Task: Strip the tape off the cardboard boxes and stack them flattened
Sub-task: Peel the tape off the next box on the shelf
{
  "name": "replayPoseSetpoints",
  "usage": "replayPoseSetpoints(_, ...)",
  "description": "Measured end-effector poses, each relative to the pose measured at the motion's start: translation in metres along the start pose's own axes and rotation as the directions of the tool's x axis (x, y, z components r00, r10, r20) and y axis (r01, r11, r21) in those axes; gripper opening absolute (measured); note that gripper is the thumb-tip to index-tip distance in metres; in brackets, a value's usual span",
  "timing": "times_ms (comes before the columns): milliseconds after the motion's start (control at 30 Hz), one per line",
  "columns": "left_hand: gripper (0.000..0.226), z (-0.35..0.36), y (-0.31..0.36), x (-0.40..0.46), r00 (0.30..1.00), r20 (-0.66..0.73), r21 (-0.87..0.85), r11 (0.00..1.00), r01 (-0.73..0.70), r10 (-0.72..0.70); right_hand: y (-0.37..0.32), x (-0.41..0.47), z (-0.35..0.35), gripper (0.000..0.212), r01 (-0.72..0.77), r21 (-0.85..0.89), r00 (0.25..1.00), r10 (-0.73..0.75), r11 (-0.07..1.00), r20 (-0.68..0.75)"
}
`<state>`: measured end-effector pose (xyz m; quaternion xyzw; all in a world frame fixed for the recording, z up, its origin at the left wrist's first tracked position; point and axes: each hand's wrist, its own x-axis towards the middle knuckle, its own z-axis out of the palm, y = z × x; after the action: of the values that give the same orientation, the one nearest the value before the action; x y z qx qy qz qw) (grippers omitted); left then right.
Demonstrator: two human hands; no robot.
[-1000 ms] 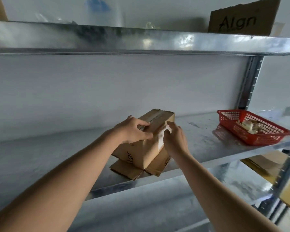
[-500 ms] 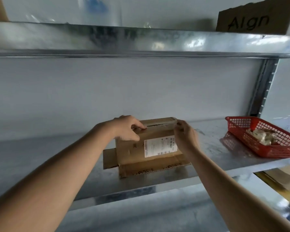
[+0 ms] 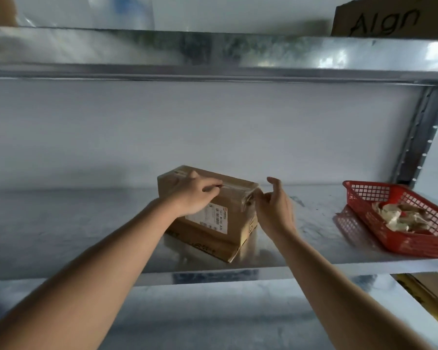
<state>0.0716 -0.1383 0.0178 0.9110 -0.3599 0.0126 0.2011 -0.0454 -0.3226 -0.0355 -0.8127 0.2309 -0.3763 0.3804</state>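
Observation:
A small brown cardboard box [image 3: 234, 189] with a white shipping label [image 3: 213, 219] sits on the metal shelf [image 3: 86, 223], turned at an angle. It rests on a flat piece of printed cardboard [image 3: 208, 246]. My left hand [image 3: 195, 195] holds the box from above, fingers curled over its top and thumb on the front. My right hand [image 3: 276, 208] is at the box's right end, where thumb and a finger pinch the clear tape [image 3: 248, 198] at the top corner. The index finger points up.
A red plastic basket [image 3: 415, 243] holding crumpled tape scraps stands on the shelf at the right. A cardboard piece printed "Algn" [image 3: 390, 18] stands on the upper shelf [image 3: 213, 54]. A steel upright [image 3: 420, 137] closes the right side. More cardboard [image 3: 430, 291] lies below right.
The box has been turned on the shelf, so its label now faces front-right. My right hand moved from the top edge to the right corner and took hold of the tape.

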Motion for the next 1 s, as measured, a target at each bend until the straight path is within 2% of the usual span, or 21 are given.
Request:
replayPoseSetpoints(67, 0.035, -0.003, -0.001, -0.002, 0.999, 0.040, -0.057, 0.998, -0.006, 0.008, 0.006, 0.008, -0.004, 0.043, -0.024, 0.003, 0.996, 0.024, 1.000, 0.086)
replayPoseSetpoints(133, 0.028, -0.002, 0.003, -0.002, 0.999, 0.052, -0.047, 0.999, 0.007, -0.004, 0.009, 0.010, -0.007, 0.033, 0.008, 0.073, 0.988, -0.019, 0.997, 0.156)
replayPoseSetpoints(200, 0.022, 0.002, 0.013, 0.000, 0.998, 0.061, -0.059, 0.998, 0.034, -0.030, 0.013, 0.009, -0.011, 0.024, 0.045, 0.110, 0.991, -0.058, 0.993, 0.122)
replayPoseSetpoints(267, 0.028, 0.004, 0.022, 0.004, 0.998, 0.060, -0.101, 0.994, 0.042, -0.036, 0.018, 0.006, -0.018, 0.016, 0.059, 0.167, 0.993, -0.074, 0.984, 0.089)
replayPoseSetpoints(367, 0.039, 0.001, 0.027, 0.013, 0.990, 0.138, -0.142, 0.989, 0.045, -0.026, 0.026, 0.000, -0.031, 0.011, 0.115, 0.223, 0.977, -0.150, 0.968, 0.150)
replayPoseSetpoints(400, 0.045, -0.002, 0.028, 0.016, 0.984, 0.180, -0.153, 0.987, 0.044, -0.016, 0.029, -0.002, -0.035, 0.015, 0.136, 0.248, 0.964, -0.186, 0.959, 0.190)
replayPoseSetpoints(467, 0.056, -0.006, 0.030, 0.023, 0.970, 0.244, -0.147, 0.989, 0.034, 0.003, 0.032, -0.009, -0.043, 0.034, 0.158, 0.308, 0.922, -0.252, 0.938, 0.295)
replayPoseSetpoints(533, 0.054, -0.003, 0.035, 0.031, 0.963, 0.271, -0.068, 0.997, 0.026, -0.007, 0.034, -0.016, -0.048, 0.060, 0.255, 0.287, 0.873, -0.348, 0.923, 0.342)
replayPoseSetpoints(600, 0.052, 0.002, 0.040, 0.032, 0.962, 0.271, -0.013, 0.999, 0.041, -0.035, 0.035, -0.023, -0.049, 0.073, 0.367, 0.250, 0.847, -0.433, 0.896, 0.308)
replayPoseSetpoints(667, 0.052, 0.004, 0.042, 0.030, 0.963, 0.265, -0.007, 0.998, 0.057, -0.053, 0.034, -0.028, -0.049, 0.071, 0.421, 0.255, 0.851, -0.476, 0.871, 0.221)
replayPoseSetpoints(800, 0.054, 0.003, 0.042, 0.024, 0.965, 0.260, -0.053, 0.997, 0.056, -0.041, 0.037, -0.034, -0.044, 0.045, 0.499, 0.237, 0.854, -0.520, 0.833, 0.030)
replayPoseSetpoints(900, 0.055, 0.003, 0.044, 0.023, 0.964, 0.261, -0.055, 0.997, 0.061, -0.045, 0.039, -0.035, -0.041, 0.023, 0.446, 0.296, 0.886, -0.462, 0.845, -0.016)
replayPoseSetpoints(1000, 0.055, 0.003, 0.043, 0.023, 0.964, 0.263, -0.056, 0.997, 0.060, -0.043, 0.041, -0.035, -0.039, 0.013, 0.448, 0.304, 0.885, -0.465, 0.841, -0.017)
